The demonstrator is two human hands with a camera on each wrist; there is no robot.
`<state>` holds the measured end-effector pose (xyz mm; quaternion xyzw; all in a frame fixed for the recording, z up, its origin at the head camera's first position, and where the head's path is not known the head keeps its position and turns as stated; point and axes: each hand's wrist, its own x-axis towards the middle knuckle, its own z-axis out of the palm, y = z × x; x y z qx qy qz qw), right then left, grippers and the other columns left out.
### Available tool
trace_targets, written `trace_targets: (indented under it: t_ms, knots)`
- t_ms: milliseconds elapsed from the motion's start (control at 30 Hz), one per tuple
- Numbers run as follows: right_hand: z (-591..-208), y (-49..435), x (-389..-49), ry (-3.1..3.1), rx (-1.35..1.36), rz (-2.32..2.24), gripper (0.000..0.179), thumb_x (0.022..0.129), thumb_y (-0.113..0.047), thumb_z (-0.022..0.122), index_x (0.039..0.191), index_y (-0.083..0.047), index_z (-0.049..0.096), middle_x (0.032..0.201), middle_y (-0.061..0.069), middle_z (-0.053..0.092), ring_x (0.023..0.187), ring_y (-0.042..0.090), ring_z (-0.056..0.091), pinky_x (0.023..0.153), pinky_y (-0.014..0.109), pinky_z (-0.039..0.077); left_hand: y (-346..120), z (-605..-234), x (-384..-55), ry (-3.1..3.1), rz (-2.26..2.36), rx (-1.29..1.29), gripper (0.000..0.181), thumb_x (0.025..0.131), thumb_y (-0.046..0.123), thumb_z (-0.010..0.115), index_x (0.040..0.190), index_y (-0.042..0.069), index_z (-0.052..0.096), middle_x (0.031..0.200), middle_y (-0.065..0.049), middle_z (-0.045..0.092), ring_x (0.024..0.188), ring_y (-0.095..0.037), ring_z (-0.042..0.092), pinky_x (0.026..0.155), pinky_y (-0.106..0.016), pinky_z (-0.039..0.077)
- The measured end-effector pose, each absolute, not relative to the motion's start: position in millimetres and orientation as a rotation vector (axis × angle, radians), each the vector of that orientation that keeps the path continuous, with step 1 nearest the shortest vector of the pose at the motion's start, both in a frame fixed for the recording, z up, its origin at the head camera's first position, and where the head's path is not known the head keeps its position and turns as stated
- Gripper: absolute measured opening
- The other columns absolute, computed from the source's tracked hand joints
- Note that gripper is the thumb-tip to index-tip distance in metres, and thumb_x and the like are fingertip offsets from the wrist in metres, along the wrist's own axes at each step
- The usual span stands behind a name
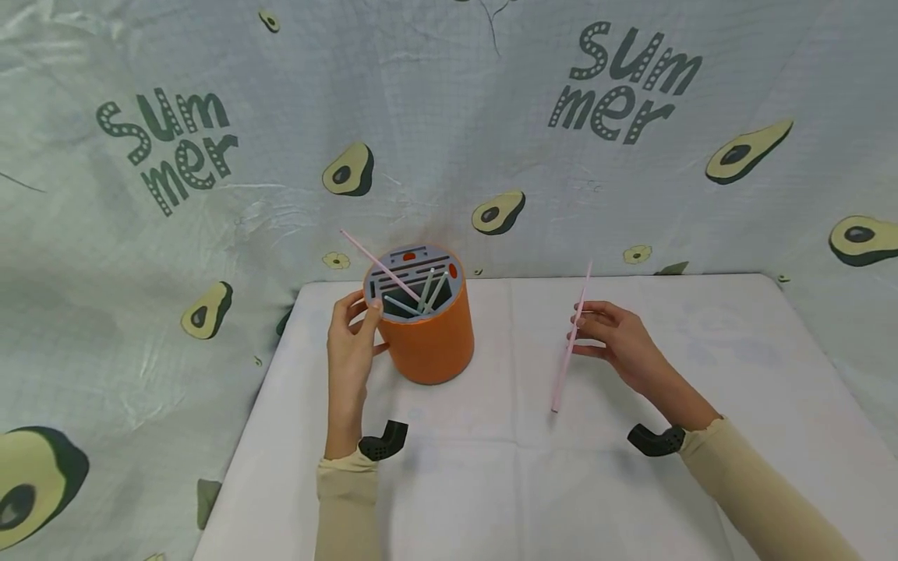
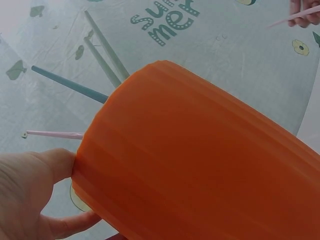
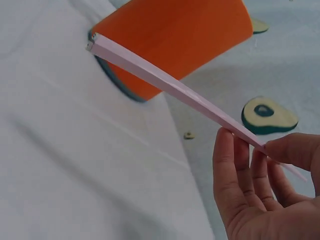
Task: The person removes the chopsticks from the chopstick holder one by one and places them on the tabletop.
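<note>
An orange cylindrical utensil holder (image 1: 433,351) with a grey slotted top (image 1: 421,261) stands upright on the table. My left hand (image 1: 353,335) grips its left side near the rim, thumb at the front; the left wrist view shows that thumb (image 2: 60,162) against the orange wall. One pink chopstick (image 1: 379,263) and several greenish chopsticks (image 1: 438,290) lean in the holder's large opening. Apart from it, to the right, my right hand (image 1: 617,343) pinches another pink chopstick (image 3: 165,87) between thumb and fingertips. That chopstick is held above the table, its thick end toward me.
A white cloth covers the table (image 1: 519,483), whose back edge meets a pale sheet (image 1: 421,93) printed with avocados and "summer". Both wrists wear a black device (image 1: 383,441). The chopsticks' lower ends are hidden inside the holder.
</note>
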<state>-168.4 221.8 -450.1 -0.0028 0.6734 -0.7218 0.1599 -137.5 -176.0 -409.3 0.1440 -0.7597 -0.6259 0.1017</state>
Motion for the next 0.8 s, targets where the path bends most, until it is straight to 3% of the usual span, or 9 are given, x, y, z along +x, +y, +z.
trace_targets:
  t_ms: [133, 267, 500, 800]
  knots:
    - [-462.7, 239.4, -165.3, 1.932, 0.023, -1.967, 0.057, 0.107, -0.021, 0.061, 0.152, 0.001, 0.034, 0.116, -0.012, 0.067, 0.103, 0.007, 0.067, 0.089, 0.032, 0.063, -175.0, -409.7, -137.9, -2.247, -1.849, 0.421, 0.053, 0.104, 0.043, 0.061, 0.150, 0.020, 0.048, 0.152, -0.008, 0.054, 0.125, -0.025, 0.058, 0.087, -0.051, 0.063]
    - [-473.5, 257.1, -161.6, 1.997, 0.039, -1.860, 0.064, 0.106, -0.023, 0.062, 0.154, 0.004, 0.031, 0.118, -0.009, 0.067, 0.102, 0.007, 0.069, 0.089, 0.032, 0.063, -174.3, -410.4, -138.1, -2.251, -1.846, 0.423, 0.053, 0.104, 0.043, 0.061, 0.151, 0.020, 0.048, 0.152, -0.009, 0.054, 0.126, -0.026, 0.058, 0.087, -0.052, 0.063]
    - [-486.4, 280.3, -154.7, 2.201, 0.100, -1.605, 0.062, 0.105, -0.027, 0.064, 0.153, 0.004, 0.039, 0.120, 0.002, 0.071, 0.094, 0.005, 0.070, 0.086, 0.032, 0.064, -175.9, -412.0, -139.0, -2.239, -1.853, 0.391, 0.054, 0.104, 0.043, 0.061, 0.150, 0.019, 0.048, 0.151, -0.009, 0.054, 0.125, -0.027, 0.057, 0.084, -0.049, 0.064]
    - [-488.1, 291.2, -150.3, 2.317, 0.224, -1.420, 0.056, 0.105, -0.018, 0.062, 0.152, 0.005, 0.043, 0.122, 0.019, 0.070, 0.091, 0.009, 0.070, 0.079, 0.032, 0.064, -179.3, -413.5, -140.7, -2.226, -1.875, 0.369, 0.054, 0.103, 0.045, 0.061, 0.149, 0.019, 0.050, 0.149, -0.008, 0.055, 0.124, -0.027, 0.056, 0.082, -0.045, 0.064]
